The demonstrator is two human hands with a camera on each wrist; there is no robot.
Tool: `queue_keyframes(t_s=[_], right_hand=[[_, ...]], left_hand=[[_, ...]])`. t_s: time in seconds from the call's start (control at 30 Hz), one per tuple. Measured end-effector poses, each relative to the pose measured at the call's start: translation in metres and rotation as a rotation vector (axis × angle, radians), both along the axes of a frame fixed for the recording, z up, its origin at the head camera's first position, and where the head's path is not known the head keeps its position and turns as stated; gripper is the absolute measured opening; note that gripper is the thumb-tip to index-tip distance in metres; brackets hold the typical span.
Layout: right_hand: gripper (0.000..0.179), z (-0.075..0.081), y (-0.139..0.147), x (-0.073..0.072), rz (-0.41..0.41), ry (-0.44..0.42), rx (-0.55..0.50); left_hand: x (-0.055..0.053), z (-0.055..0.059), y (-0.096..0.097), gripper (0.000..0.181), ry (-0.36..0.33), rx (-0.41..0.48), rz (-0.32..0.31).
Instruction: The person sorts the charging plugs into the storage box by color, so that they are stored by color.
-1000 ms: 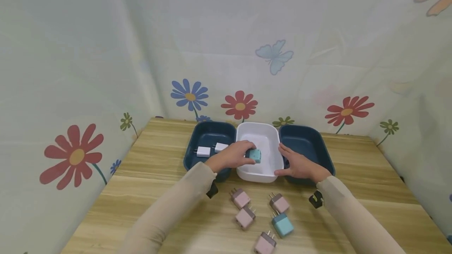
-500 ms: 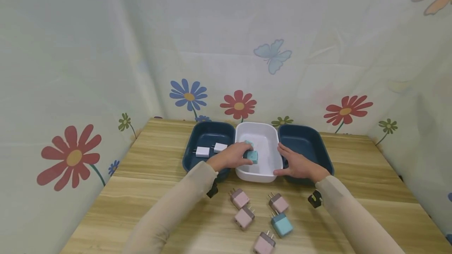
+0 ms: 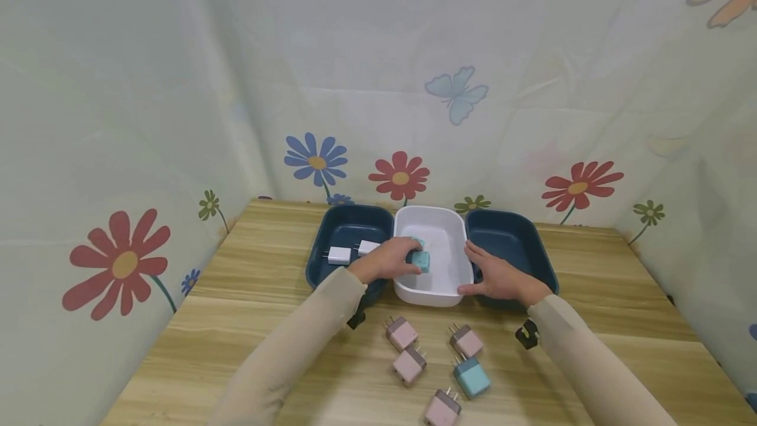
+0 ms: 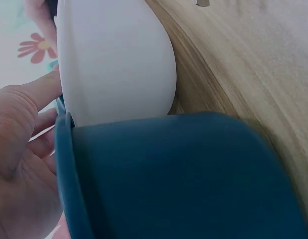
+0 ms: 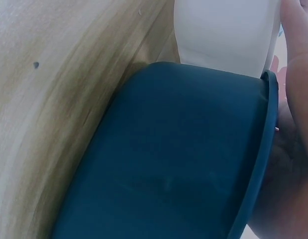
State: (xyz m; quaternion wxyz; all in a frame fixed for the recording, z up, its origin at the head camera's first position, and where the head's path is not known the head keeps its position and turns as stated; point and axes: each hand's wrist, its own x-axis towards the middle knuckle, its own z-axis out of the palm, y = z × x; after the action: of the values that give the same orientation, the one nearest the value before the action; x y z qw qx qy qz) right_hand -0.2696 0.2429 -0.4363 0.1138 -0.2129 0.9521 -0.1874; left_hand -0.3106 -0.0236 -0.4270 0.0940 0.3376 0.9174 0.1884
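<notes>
My left hand (image 3: 391, 259) reaches into the white bin (image 3: 445, 232) and pinches a teal USB wall charger (image 3: 421, 261) between thumb and fingers, low in the bin. Part of a second teal charger (image 3: 417, 242) shows just behind those fingers. In the left wrist view the thumb (image 4: 44, 89) lies over the bins' rims, and the held charger is mostly hidden. My right hand (image 3: 499, 278) touches the white bin's right rim with straight thumb and index finger. Its other fingers are hidden over the right dark blue bin (image 3: 535, 248).
At the left, a dark blue bin (image 3: 319, 235) holds a white charger (image 3: 340, 256) and another white charger (image 3: 368, 247). In front of the bins, several pink chargers (image 3: 409, 365) and a teal charger (image 3: 472, 377) lie on the wooden table (image 3: 236, 301). A flowered cloth (image 3: 355, 84) hangs behind.
The left hand and its teal charger have shifted slightly left inside the white bin. The second teal charger has come into sight behind the fingers. My right hand stays at the rim.
</notes>
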Motion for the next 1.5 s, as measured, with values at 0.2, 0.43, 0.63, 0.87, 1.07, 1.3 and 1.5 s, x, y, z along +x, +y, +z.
queue_keyframes(t_s=[0.2,0.43,0.63,0.87,1.07,1.3,1.5], right_hand=[[0.108,0.000,-0.001,0.000,0.001,0.000,0.004],[0.105,0.001,-0.002,0.002,0.013,0.013,0.006],[0.104,0.002,-0.003,0.002,0.012,0.011,-0.006],[0.104,-0.001,-0.002,0.000,0.010,0.014,-0.010],[0.104,-0.001,-0.002,0.000,0.002,0.001,-0.013],[0.106,-0.002,-0.003,-0.001,-0.001,0.004,0.001],[0.105,-0.001,-0.004,0.000,-0.002,0.004,-0.001]], left_hand=[[-0.004,-0.001,-0.001,0.046,-0.017,0.006,0.006],[-0.008,-0.001,-0.001,0.045,-0.032,0.016,0.018],[-0.012,-0.004,-0.001,0.046,-0.044,-0.003,0.043],[-0.014,-0.004,-0.001,0.048,-0.067,-0.003,0.066],[-0.015,-0.003,0.000,0.048,-0.082,-0.007,0.082],[-0.020,-0.009,0.001,0.048,-0.081,-0.016,0.099],[-0.021,-0.009,0.003,0.050,-0.102,-0.011,0.125]])
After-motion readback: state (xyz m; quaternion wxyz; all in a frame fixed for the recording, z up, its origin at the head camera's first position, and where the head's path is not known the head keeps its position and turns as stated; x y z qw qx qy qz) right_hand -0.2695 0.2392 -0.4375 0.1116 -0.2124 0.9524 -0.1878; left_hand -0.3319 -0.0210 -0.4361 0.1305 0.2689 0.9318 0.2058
